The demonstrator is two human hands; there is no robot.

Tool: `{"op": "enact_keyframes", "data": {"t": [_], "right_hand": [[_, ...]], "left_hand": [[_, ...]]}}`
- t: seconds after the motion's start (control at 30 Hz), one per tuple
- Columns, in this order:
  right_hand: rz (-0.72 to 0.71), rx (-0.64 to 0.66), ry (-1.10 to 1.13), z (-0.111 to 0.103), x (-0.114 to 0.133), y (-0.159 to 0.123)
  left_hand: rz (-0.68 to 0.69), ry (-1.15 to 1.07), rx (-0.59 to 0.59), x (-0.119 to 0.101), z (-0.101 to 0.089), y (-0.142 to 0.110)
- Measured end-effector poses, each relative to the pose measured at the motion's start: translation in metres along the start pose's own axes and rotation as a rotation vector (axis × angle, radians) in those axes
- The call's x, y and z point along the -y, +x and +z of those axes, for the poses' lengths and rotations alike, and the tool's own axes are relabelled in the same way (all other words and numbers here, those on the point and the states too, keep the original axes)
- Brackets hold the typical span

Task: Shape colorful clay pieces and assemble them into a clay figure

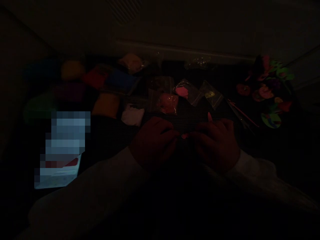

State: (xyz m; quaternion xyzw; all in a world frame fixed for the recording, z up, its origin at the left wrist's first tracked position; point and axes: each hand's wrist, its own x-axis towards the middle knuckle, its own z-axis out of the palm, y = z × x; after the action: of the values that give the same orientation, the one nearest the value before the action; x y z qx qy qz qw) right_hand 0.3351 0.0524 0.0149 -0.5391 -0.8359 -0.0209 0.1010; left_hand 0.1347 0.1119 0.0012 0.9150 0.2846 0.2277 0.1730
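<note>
The scene is very dim. My left hand point(152, 141) and my right hand point(217, 144) meet above a dark ribbed mat point(190, 120), their fingertips pinching a small pink piece of modelling clay point(185, 136) from both sides. One finger of my right hand sticks up, apart from the others. Just beyond my hands lies a clear bag of pink clay point(167, 103), and a smaller pink lump in a plastic bag point(181, 92) sits behind it. My white sleeves cover both forearms.
Bagged clay blocks in orange point(105, 105), white point(132, 115), blue point(121, 80) and red point(95, 77) lie at the back left. Colourful clay flowers point(265, 90) are heaped on the right. A pixelated, obscured white object point(65, 143) lies at the left.
</note>
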Motion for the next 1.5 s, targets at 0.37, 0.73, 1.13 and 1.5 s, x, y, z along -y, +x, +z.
{"op": "enact_keyframes", "data": {"t": [0.37, 0.73, 1.13, 1.5], "right_hand": [[0.136, -0.051, 0.094, -0.003, -0.007, 0.002], [0.159, -0.01, 0.197, 0.003, -0.004, 0.012], [0.044, -0.007, 0.074, -0.002, -0.008, 0.025], [0.096, 0.054, 0.139, -0.001, -0.009, 0.02]], "left_hand": [[0.017, -0.005, -0.014, 0.0, 0.001, 0.0], [0.014, 0.001, -0.056, 0.001, 0.001, -0.001], [0.0, 0.008, -0.056, -0.001, -0.001, 0.001], [0.01, 0.013, -0.066, 0.001, 0.0, -0.001]]}}
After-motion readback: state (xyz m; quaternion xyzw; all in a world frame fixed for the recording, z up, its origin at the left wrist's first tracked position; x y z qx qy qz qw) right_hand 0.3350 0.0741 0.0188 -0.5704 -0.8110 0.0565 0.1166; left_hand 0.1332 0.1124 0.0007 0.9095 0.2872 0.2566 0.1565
